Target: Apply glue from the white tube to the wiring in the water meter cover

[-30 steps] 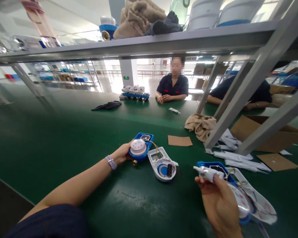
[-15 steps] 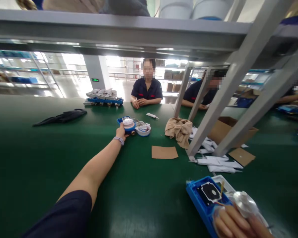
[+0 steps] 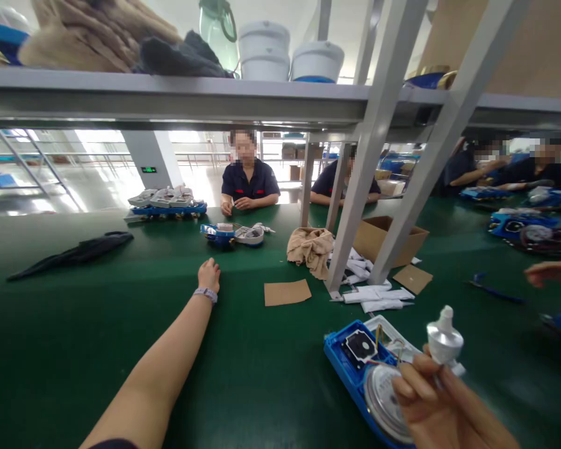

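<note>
Left hand: the left hand point(image 3: 209, 275), fingers loosely curled and partly open, nothing visible in them; it lies just short of the far housing, apart from it.
Right hand: the right hand point(image 3: 432, 396), thumb and fingers closed around a silver metallic tube with a white stepped nozzle point(image 3: 444, 340), nozzle upward.
Near housing: one blue plastic housing with a round silver-rimmed dial point(image 3: 378, 399), lying open on the green tabletop point(image 3: 243, 374); the right hand overlaps its dial, and whether they touch cannot be told.
Near cover: one white plastic cover point(image 3: 387, 329) beside it, thin wires between the two.
Far housing: one smaller-looking blue housing with a white round top point(image 3: 219, 235), beyond the left fingers.
Far cover: one white rounded cover point(image 3: 250, 236), just right of it.
White tubes: a loose pile of white tubes point(image 3: 367, 295) by the shelf leg, at least three; overlap hides the full count.
Cardboard: two flat brown cardboard pieces, one nearer point(image 3: 287, 293) and one by the box point(image 3: 412, 279); one open brown cardboard box point(image 3: 393, 240).
Cloths on table: two, one crumpled beige cloth point(image 3: 311, 246) and one long dark cloth point(image 3: 79, 255).
Wristband: one pale lilac wristband point(image 3: 206, 293), left wrist.
</note>
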The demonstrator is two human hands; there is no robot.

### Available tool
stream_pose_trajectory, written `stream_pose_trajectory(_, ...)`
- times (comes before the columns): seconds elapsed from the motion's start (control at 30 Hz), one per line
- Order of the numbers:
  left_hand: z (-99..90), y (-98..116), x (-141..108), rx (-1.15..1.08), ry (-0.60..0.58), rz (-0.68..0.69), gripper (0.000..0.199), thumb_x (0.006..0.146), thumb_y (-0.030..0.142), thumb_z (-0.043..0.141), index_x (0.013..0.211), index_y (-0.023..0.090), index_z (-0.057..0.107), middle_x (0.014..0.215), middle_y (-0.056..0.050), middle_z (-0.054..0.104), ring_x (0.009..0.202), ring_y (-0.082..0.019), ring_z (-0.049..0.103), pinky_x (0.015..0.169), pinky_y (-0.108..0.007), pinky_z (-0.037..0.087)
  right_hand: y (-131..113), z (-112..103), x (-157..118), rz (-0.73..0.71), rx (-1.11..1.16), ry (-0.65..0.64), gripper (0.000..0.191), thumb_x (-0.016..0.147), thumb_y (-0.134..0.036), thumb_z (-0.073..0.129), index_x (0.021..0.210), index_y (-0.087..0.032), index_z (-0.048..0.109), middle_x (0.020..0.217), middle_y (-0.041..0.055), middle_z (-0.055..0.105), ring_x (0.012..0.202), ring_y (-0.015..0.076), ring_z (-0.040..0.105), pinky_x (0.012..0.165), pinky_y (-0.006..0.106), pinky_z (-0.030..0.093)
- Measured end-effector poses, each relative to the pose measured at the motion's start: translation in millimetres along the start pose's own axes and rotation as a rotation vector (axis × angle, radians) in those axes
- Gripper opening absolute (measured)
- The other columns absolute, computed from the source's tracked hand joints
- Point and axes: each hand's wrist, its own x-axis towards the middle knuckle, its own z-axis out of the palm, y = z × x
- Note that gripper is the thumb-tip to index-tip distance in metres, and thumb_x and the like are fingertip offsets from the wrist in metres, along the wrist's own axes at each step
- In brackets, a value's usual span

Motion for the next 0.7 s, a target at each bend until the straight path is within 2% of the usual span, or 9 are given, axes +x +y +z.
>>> stream_pose_trajectory(0.07,-16.4,-9.1,-31.1,-0.001,-0.025,-0.007,0.034,0.094,0.031,0.053,0.125,0.017,0.052,0.131,-0.011,0.054,0.114,-0.024,0.057,0.094,-0.044,0.050,-9.3,3.1,3.1,-0.052,0.057,0.113,0.009,0.082,-0.033,0.062,0.086,-0.027,0.067,0.074,-0.0003,0.063,0.054,0.0113,0.051,0.053,0.031,0.047)
stream_pose_trajectory(0.1,-25.0,-14.7,-50.6,0.004,-0.057,-0.016,0.031,0.096,0.027,0.049,0.125,0.018,0.052,0.133,-0.011,0.053,0.119,-0.022,0.055,0.098,-0.039,0.047,-14.1,3.9,5.2,-0.068,0.103,0.192,0.008,0.080,-0.031,0.064,0.085,-0.026,0.067,0.075,-0.0009,0.064,0.055,0.0108,0.052,0.054,0.029,0.047)
stream_pose_trajectory(0.2,-50.0,-34.2,-123.0,0.028,-0.204,-0.034,0.026,0.095,0.023,0.050,0.121,0.022,0.056,0.138,-0.010,0.052,0.128,-0.019,0.050,0.106,-0.031,0.040,-26.7,-0.3,12.4,-0.085,0.223,0.430,0.016,0.070,-0.028,0.072,0.084,-0.022,0.068,0.076,-0.0017,0.066,0.060,0.0100,0.057,0.057,0.026,0.049)
stream_pose_trajectory(0.3,-67.6,-56.8,-202.1,0.070,-0.379,-0.057,0.031,0.090,0.028,0.060,0.121,0.024,0.057,0.135,-0.009,0.056,0.127,-0.022,0.052,0.107,-0.033,0.039,-34.3,-15.8,20.1,-0.177,0.211,0.518,0.021,0.067,-0.029,0.072,0.086,-0.021,0.067,0.076,-0.0018,0.067,0.064,0.0108,0.060,0.060,0.027,0.050)
stream_pose_trajectory(0.37,-70.0,-72.3,-248.1,0.117,-0.577,-0.135,0.045,0.087,0.038,0.062,0.130,0.025,0.051,0.139,-0.011,0.053,0.128,-0.024,0.050,0.106,-0.035,0.040,-36.6,-29.7,25.3,-0.234,0.180,0.541,0.023,0.068,-0.030,0.072,0.088,-0.021,0.066,0.076,-0.0016,0.067,0.065,0.0112,0.061,0.061,0.026,0.050)
stream_pose_trajectory(0.43,-62.4,-85.7,-284.0,0.129,-0.712,-0.202,0.063,0.084,0.044,0.066,0.138,0.023,0.043,0.142,-0.015,0.050,0.130,-0.026,0.049,0.106,-0.034,0.039,-37.0,-44.3,30.4,-0.250,0.184,0.568,0.024,0.067,-0.030,0.071,0.088,-0.020,0.065,0.076,-0.0015,0.068,0.066,0.0110,0.062,0.062,0.026,0.051)
stream_pose_trajectory(0.5,-45.3,-95.3,-309.1,0.124,-0.785,-0.286,0.077,0.082,0.049,0.065,0.146,0.022,0.031,0.142,-0.017,0.049,0.129,-0.026,0.050,0.104,-0.033,0.042,-35.4,-58.8,35.2,-0.242,0.191,0.587,0.023,0.066,-0.029,0.070,0.087,-0.019,0.065,0.076,-0.0011,0.068,0.067,0.0111,0.064,0.063,0.025,0.051)
stream_pose_trajectory(0.6,-12.0,-102.9,-329.4,0.150,-0.753,-0.300,0.083,0.086,0.053,0.059,0.150,0.020,0.018,0.132,-0.017,0.057,0.118,-0.026,0.059,0.092,-0.033,0.049,-28.7,-79.2,41.5,-0.192,0.181,0.597,0.021,0.069,-0.027,0.069,0.088,-0.019,0.063,0.077,-0.0007,0.069,0.071,0.0112,0.066,0.063,0.022,0.051)
stream_pose_trajectory(0.7,11.9,-104.4,-334.3,0.172,-0.704,-0.179,0.077,0.084,0.047,0.064,0.145,0.018,0.027,0.119,-0.015,0.065,0.100,-0.024,0.066,0.070,-0.027,0.053,-18.0,-94.2,46.8,-0.098,0.174,0.589,0.017,0.076,-0.027,0.067,0.088,-0.018,0.061,0.078,-0.0011,0.068,0.070,0.0106,0.066,0.060,0.021,0.050)
